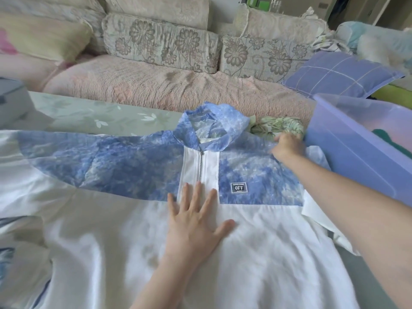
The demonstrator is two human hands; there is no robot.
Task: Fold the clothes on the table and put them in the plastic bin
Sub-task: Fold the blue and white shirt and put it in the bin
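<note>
A white hooded jacket point(256, 253) with a mottled blue chest and sleeves lay face up across the tabletop point(89, 112), its hood point(211, 121) pointing towards the sofa point(178, 85) and one sleeve stretched out flat to the left. The left hand point(194, 221) rested flat on the white front panel with its fingers spread wide, the fingertips just below the lower end of the short zip point(201, 166). The right hand point(287, 146) was at the jacket's right shoulder, beside the hood, with its fingers curled down and gripping the blue fabric there. A small dark patch point(239, 188) reading "OFF" sat on the chest between the two hands. The see-through purple plastic bin point(347, 148) stood at the right edge of the tabletop, just beside the right hand, with something pink and something dark green showing inside. A bunched leaf-print cloth point(278, 127) lay behind the shoulder, between the hood and the bin. A purple checked pillow point(338, 74) sat on the sofa beyond the bin.
</note>
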